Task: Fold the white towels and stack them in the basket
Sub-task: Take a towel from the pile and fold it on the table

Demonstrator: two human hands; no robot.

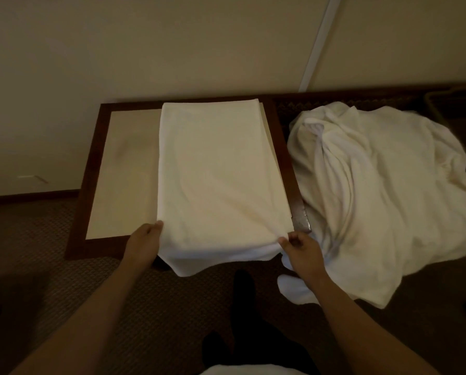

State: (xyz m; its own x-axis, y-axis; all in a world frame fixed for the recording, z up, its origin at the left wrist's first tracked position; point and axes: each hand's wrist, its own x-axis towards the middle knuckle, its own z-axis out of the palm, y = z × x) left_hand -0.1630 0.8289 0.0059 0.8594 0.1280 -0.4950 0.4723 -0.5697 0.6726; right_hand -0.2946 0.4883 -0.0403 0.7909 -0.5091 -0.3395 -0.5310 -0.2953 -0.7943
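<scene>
- One towel mid-fold on table; left hand, right hand pinching near corners.
- Unfolded heap waiting; nothing visibly stacked in basket.

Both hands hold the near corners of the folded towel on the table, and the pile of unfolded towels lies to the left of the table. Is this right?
Not quite. In the head view, the left hand and right hand do hold the folded towel's near corners on the table, but the pile of unfolded towels lies to the right of it.

basket dim, cut off at right edge; left hand fingers hidden under towel.
</scene>
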